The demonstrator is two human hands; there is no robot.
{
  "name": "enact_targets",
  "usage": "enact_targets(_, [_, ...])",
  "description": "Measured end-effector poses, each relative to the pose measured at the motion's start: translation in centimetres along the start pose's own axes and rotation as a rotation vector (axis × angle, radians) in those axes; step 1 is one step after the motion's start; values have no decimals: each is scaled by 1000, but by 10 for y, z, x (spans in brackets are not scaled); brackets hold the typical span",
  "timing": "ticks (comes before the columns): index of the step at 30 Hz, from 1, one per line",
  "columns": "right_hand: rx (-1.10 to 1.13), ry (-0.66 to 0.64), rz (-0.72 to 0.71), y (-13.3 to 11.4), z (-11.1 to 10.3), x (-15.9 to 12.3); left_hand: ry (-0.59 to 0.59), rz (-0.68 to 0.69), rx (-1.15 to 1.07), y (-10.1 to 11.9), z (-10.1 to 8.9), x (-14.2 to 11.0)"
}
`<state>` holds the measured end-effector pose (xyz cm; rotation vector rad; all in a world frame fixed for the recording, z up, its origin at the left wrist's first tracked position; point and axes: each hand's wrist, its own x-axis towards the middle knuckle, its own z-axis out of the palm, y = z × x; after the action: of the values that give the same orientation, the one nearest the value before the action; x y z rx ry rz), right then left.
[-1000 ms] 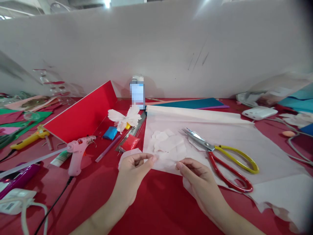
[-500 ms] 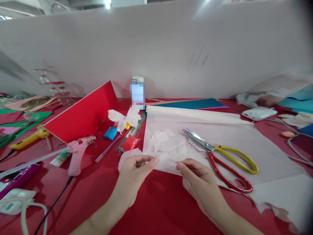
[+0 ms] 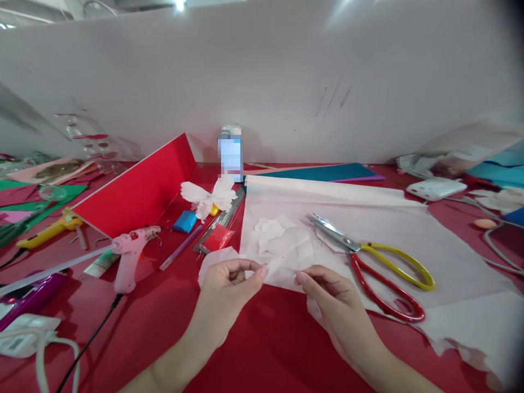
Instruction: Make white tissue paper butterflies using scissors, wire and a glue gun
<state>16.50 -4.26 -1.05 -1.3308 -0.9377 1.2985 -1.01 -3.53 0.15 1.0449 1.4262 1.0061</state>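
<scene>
The left fingers (image 3: 247, 268) and right fingers (image 3: 313, 280), each pressed together, clamp a pale tissue sheet (image 3: 282, 267) over the worktop (image 3: 262, 349); the left fingers have edged rightward. Scissors (image 3: 356, 262) lie just beside it, and the bottle's (image 3: 230, 158) label is blurred, unreadable

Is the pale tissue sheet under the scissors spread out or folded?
Spread: the tissue sheet lies flat on the red tablecloth, scissors resting on it.
</scene>
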Motion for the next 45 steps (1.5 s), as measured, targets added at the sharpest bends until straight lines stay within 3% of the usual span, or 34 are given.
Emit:
enact_targets(8, [-22, -25, -43, -2, 0, -1, 202, 484, 358, 5, 1, -8])
enact_targets(11, [-17, -39, -34, -3, 0, -2, 256, 572, 441, 3, 0, -7])
enact_targets(21, [11, -75, -42, 1, -2, -1, 256, 558, 470, 6, 0, -6])
enact_targets(24, [13, -72, -38, 2, -2, -1, 213, 458, 379, 8, 0, -5])
enact_targets(30, [2, -79, -57, 0, -2, -1, -6, 195, 189, 15, 0, -5])
enact_targets(41, [0, -102, -47, 0, -1, -3, -37, 109, 174, 11, -2, -1])
enact_targets(45, [14, -126, -31, 0, -1, -3, 7, 103, 134, 11, 0, -1])
